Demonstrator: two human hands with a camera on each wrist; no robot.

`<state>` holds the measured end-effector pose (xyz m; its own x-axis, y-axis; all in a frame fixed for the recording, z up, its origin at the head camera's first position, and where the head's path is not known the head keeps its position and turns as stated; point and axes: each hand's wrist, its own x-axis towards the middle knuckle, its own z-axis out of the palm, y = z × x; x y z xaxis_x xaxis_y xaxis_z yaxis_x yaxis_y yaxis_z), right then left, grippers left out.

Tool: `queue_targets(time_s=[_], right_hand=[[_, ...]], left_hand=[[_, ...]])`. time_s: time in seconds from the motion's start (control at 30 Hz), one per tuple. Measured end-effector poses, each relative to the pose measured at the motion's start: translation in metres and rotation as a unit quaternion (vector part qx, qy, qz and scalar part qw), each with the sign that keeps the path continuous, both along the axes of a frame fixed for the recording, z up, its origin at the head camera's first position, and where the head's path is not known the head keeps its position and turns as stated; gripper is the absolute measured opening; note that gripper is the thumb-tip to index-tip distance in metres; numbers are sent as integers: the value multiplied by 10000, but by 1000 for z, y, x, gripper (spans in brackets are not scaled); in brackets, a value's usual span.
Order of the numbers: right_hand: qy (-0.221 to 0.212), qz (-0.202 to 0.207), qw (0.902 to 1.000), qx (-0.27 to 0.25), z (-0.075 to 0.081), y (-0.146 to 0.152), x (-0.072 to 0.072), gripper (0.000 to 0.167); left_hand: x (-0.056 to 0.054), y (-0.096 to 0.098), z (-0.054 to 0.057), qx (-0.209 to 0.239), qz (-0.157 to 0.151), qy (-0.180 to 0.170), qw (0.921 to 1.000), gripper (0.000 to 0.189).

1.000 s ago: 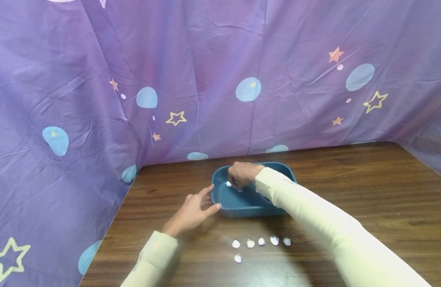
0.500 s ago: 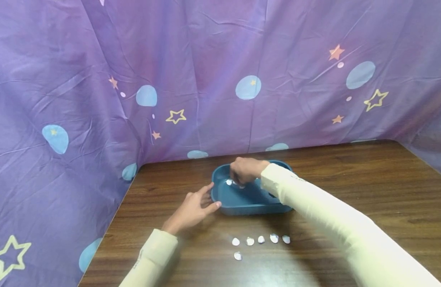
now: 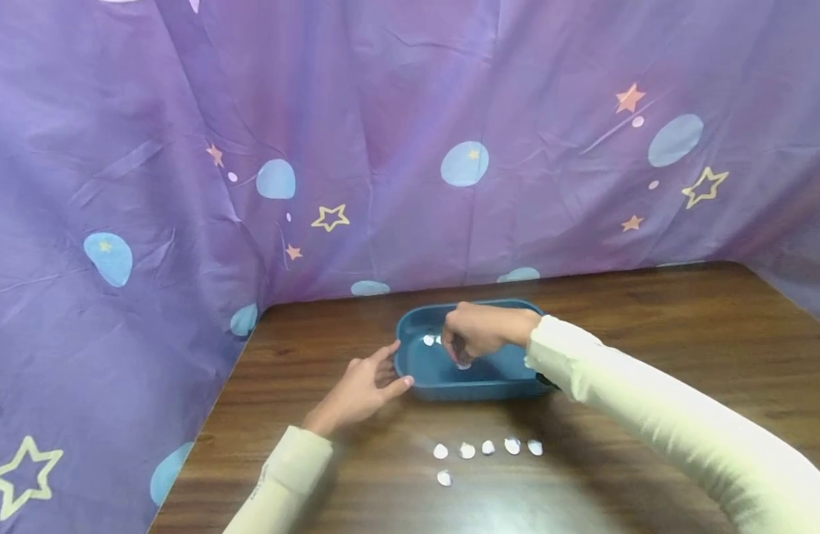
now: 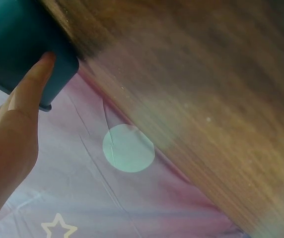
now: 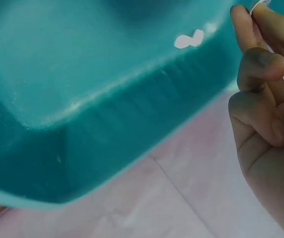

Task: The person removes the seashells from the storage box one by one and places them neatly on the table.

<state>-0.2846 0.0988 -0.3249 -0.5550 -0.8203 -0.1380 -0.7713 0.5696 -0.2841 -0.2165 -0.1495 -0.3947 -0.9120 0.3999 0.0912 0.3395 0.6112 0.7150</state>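
A blue-green tray (image 3: 477, 390) with rounded corners stands toward the back of the wooden table. My left hand (image 3: 356, 389) rests against its left end, fingers and thumb spread and fairly straight; in the left wrist view a finger (image 4: 35, 79) lies along the outer wall. Inside the tray, my right hand (image 3: 480, 330) reaches low with curled fingers. Its thumb and forefinger pinch a small white seashell (image 3: 463, 366), whose edge (image 5: 259, 6) shows at the fingertips in the right wrist view. Two more white shells (image 3: 428, 340) lie on the tray floor, left of that hand.
In front of the tray, several white shells (image 3: 488, 447) form a row on the table (image 3: 683, 356). One more shell (image 3: 444, 478) lies nearer, below the row's left end. A purple curtain (image 3: 383, 148) with stars hangs behind and at the sides.
My right hand has moved right and toward me inside the tray, uncovering a second shell beside the first and carrying one at its fingertips. The left hand stays at the tray's end.
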Motion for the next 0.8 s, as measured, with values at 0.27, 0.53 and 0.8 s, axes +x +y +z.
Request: queue_targets(time_s=[0.27,0.53,0.8], right_hand=[[219,-2,9966,-798,14,21,32,24],[518,10,9923,-1123,10,23,70,23],[724,29,9916,-1075,-13,12,101,25]], left_hand=[[2,1,0,18,-1,35,10000,74],[2,2,1,-67,20,37,10000,76],[3,2,2,-128,103,-46,9999,76]])
